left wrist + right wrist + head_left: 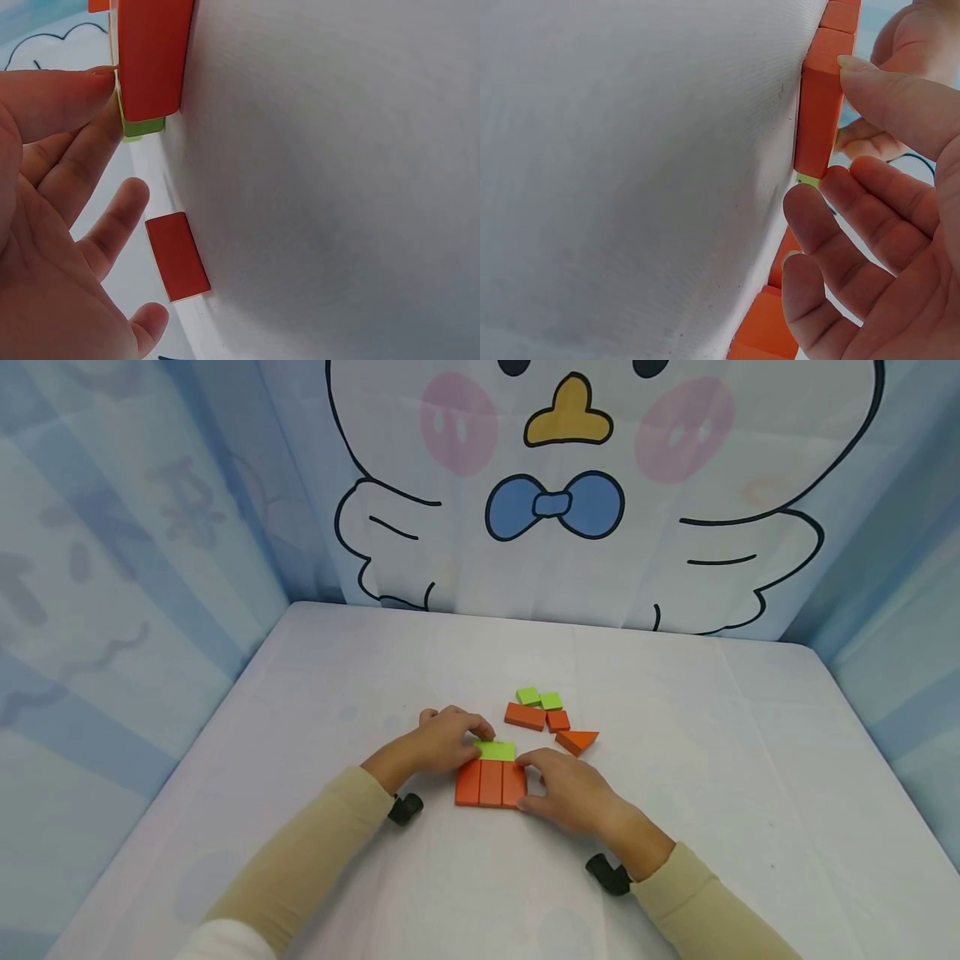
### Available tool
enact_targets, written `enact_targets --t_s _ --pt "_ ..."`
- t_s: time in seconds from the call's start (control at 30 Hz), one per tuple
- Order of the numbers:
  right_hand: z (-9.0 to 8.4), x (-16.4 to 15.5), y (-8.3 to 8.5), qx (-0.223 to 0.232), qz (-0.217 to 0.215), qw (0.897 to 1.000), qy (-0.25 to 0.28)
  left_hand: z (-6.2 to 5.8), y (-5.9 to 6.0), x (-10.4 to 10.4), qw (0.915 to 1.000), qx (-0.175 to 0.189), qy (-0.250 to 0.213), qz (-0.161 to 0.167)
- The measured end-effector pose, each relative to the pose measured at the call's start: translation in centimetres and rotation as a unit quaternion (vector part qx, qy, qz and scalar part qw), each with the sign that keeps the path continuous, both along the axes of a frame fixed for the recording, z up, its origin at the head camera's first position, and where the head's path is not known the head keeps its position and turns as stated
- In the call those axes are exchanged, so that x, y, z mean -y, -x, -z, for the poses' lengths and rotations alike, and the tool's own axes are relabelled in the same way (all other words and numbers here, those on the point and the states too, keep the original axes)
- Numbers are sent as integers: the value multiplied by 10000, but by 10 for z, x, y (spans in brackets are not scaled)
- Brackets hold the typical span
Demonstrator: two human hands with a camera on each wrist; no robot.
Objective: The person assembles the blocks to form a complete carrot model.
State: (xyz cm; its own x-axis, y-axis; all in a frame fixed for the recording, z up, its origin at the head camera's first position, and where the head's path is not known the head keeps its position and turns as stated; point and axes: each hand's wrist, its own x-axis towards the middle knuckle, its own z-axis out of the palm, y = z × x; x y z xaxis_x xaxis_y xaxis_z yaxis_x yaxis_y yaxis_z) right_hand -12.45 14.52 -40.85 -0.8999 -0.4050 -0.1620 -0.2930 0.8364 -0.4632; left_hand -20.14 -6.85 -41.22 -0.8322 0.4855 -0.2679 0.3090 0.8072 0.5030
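Three orange rectangular blocks lie side by side on the table, with a lime-green block across their far ends. My left hand holds the green block at its left end, thumb and index finger around the corner. From the right, my right hand grips the rightmost orange block lengthwise, thumb at its near end and index finger by the far end. The other right fingers spread loosely. In the left wrist view, an orange block partly hides the green one.
Beyond the hands lie two small green blocks, an orange rectangular block, a small orange block and an orange triangular block. A white cloth covers the table; printed curtains stand around it.
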Motion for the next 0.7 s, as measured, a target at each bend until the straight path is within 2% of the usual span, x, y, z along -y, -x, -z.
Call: enact_targets --t_s 0.2,0.37,0.5,0.7 --pt "-1 1 0 -5 3 10000 -14 0 1 1 10000 10 -4 15" --pt "-2 2 0 -2 -17 10000 5 1 6 4 10000 -56 -66 10" --pt "-2 3 1 19 -31 10000 -13 -3 16 3 9998 -135 -142 41" --pt "-3 2 1 47 19 10000 -43 -10 39 -11 9993 -94 -374 22"
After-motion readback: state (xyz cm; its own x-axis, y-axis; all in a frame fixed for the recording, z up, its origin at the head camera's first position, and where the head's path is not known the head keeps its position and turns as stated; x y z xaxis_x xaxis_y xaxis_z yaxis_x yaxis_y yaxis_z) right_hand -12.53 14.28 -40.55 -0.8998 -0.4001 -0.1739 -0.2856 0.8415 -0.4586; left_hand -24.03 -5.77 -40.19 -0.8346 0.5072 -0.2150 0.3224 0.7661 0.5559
